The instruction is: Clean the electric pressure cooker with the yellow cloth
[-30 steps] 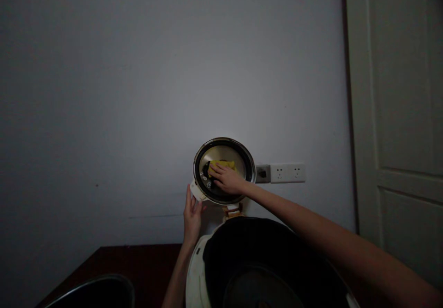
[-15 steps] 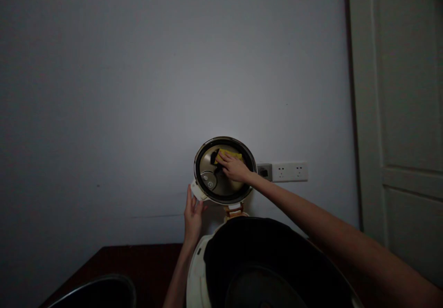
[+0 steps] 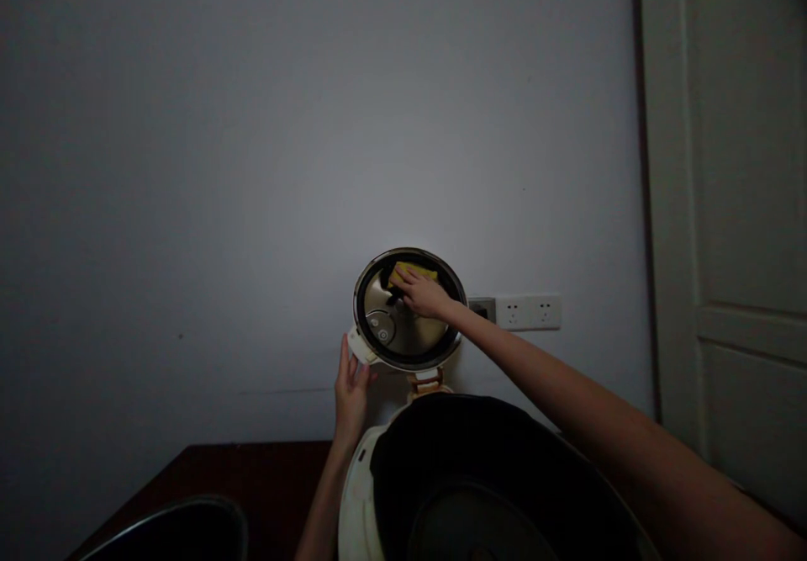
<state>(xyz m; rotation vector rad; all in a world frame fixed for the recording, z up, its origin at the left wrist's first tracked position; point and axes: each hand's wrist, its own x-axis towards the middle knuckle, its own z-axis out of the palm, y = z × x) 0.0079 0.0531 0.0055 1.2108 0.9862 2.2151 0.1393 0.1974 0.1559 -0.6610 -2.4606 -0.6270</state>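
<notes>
A white rice cooker (image 3: 356,502) stands in front of me with its dark inside exposed and its round lid (image 3: 403,338) swung up against the wall. My right hand (image 3: 424,294) presses a yellow sponge (image 3: 411,272) against the upper part of the lid's inner metal plate, fingers closed on it. My left hand (image 3: 351,388) reaches up with fingers extended and touches the white latch (image 3: 359,348) at the lid's lower left edge, steadying it.
A dark wooden table (image 3: 265,481) carries the cooker. The rim of a dark metal pot (image 3: 182,527) shows at the bottom left. A wall socket strip (image 3: 526,312) sits right of the lid, and a white door (image 3: 731,208) fills the right side.
My right hand has slid the sponge from the middle of the lid plate up toward its top edge. My left hand has stayed at the latch.
</notes>
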